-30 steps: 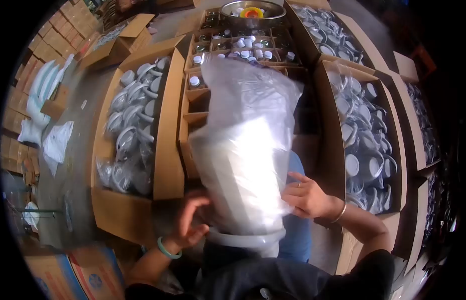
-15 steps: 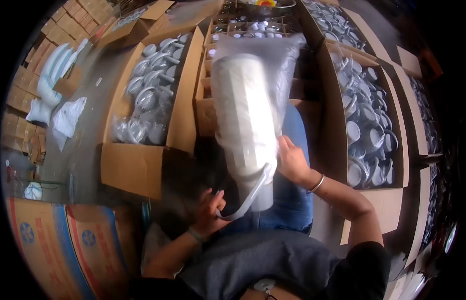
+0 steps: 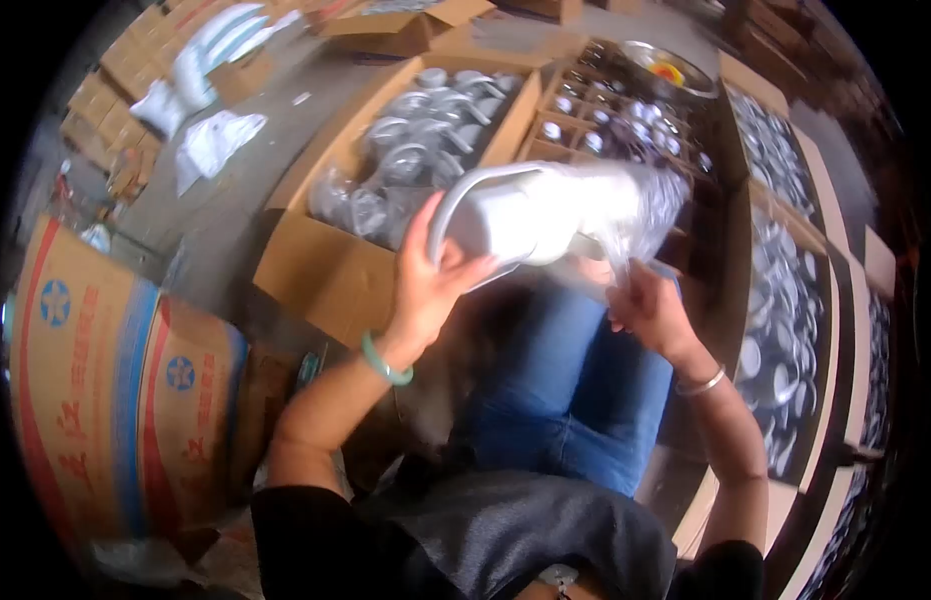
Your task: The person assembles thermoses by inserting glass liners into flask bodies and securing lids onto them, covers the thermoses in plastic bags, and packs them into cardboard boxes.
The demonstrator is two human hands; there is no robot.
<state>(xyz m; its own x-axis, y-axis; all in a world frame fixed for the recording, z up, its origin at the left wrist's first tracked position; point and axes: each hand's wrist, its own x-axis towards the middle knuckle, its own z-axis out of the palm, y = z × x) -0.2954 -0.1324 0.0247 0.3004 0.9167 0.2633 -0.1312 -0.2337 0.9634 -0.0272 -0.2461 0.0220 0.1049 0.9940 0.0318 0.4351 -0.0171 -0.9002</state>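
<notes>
A pale cylindrical container lies almost level above my lap, its body inside a clear plastic bag. Its grey end and curved grey handle point left. My left hand grips the handle, the thumb below and the fingers behind it. On the right, my right hand is closed on the gathered plastic under the container's far end. Glare and motion blur hide the container's surface detail.
An open carton of bagged grey handled parts stands ahead left. A divided box with white-capped bottles is ahead, a metal bowl behind it. More open cartons line the right. Printed cartons stand at left.
The container has turned from upright to nearly level, its handle end swinging left and up. My left hand has risen with the handle; my right hand has closed on the bag. The view has shifted.
</notes>
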